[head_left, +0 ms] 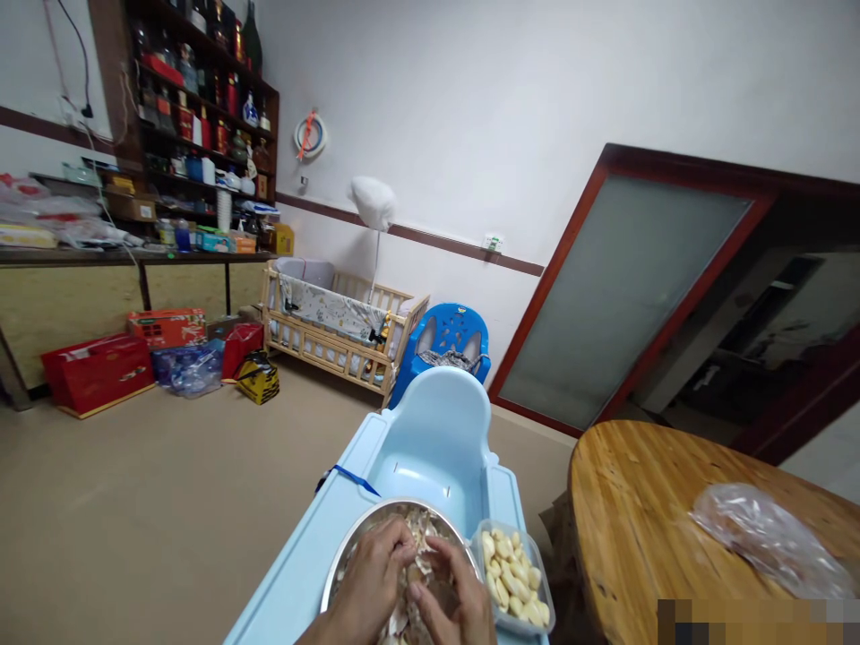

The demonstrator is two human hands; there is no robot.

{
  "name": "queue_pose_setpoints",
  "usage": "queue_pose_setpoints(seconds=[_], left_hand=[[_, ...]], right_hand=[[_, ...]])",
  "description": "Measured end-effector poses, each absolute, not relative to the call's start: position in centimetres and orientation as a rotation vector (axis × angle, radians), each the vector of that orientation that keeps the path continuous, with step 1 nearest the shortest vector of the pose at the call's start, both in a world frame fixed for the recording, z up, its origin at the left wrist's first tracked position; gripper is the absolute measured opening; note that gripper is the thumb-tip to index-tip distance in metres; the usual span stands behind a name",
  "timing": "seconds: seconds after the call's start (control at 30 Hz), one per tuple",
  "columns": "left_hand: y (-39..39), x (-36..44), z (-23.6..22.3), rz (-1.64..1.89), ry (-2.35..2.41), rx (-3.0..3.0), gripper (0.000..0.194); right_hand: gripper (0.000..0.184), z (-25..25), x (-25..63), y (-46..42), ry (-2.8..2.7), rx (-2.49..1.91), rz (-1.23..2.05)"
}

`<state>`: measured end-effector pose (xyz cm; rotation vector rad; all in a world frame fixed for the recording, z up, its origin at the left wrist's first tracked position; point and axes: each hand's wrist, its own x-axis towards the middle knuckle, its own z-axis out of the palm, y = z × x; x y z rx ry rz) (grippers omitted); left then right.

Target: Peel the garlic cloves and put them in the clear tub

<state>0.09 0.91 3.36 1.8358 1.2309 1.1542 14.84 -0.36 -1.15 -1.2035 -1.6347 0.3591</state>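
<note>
A round metal bowl (338,548) full of dry garlic skins (420,522) stands on the light blue tray of a child's high chair. Over the skins, my left hand (376,569) has its thumb and fingers pinched together; whatever is in them is hidden. Facing it, my right hand (460,596) is curled, thumb and index finger bent towards a small piece too blurred to name. Close to the right of the bowl, a clear plastic container (549,602) holds many peeled garlic cloves (514,578).
The high chair (440,403) has a blue strap (356,479) at its left. To the right is a round wooden table (632,502) bearing a clear plastic bag (766,533). Behind stand a blue chair (457,327) and a wooden crib (336,354); red bags (100,372) sit on the floor, left.
</note>
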Motion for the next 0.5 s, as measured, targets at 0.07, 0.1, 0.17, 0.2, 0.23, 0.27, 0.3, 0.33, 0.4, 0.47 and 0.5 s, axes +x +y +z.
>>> queue_pose_setpoints(seconds=[0.07, 0.1, 0.17, 0.2, 0.23, 0.27, 0.3, 0.33, 0.4, 0.47, 0.5], left_hand=[[0.9, 0.2, 3.4, 1.154, 1.248, 1.808, 0.025], [0.9, 0.2, 3.4, 1.154, 1.258, 1.798, 0.025], [1.0, 0.2, 3.2, 1.156, 1.273, 1.790, 0.025], [1.1, 0.2, 3.0, 1.158, 1.278, 1.789, 0.025], [1.2, 0.1, 2.8, 1.160, 1.281, 1.790, 0.024], [1.4, 0.1, 2.6, 1.162, 1.281, 1.791, 0.024], [1.5, 0.1, 2.5, 1.163, 1.281, 1.793, 0.023], [1.6, 0.0, 2.4, 1.163, 1.281, 1.797, 0.023], [1.8, 0.0, 2.2, 1.163, 1.283, 1.806, 0.023], [2.0, 0.0, 2.2, 1.165, 1.285, 1.812, 0.022], [2.0, -0.1, 2.3, 1.167, 1.286, 1.814, 0.022]], right_hand=[[0.044, -1.6, 14.9, -0.3, -1.656, -1.185, 0.326], [0.042, -1.7, 15.0, -0.3, -1.665, -1.180, 0.305], [0.035, -1.7, 15.1, -0.3, -1.675, -1.178, 0.266], [0.033, -1.6, 15.2, -0.3, -1.682, -1.173, 0.256], [0.033, -1.6, 15.2, -0.3, -1.693, -1.163, 0.252], [0.034, -1.5, 15.3, -0.2, -1.707, -1.146, 0.250], [0.035, -1.4, 15.3, -0.1, -1.720, -1.129, 0.249], [0.036, -1.4, 15.3, 0.0, -1.729, -1.115, 0.250], [0.037, -1.2, 15.4, 0.1, -1.740, -1.096, 0.277], [0.040, -1.1, 15.5, 0.3, -1.746, -1.086, 0.334], [0.041, -1.0, 15.6, 0.3, -1.746, -1.086, 0.364]])
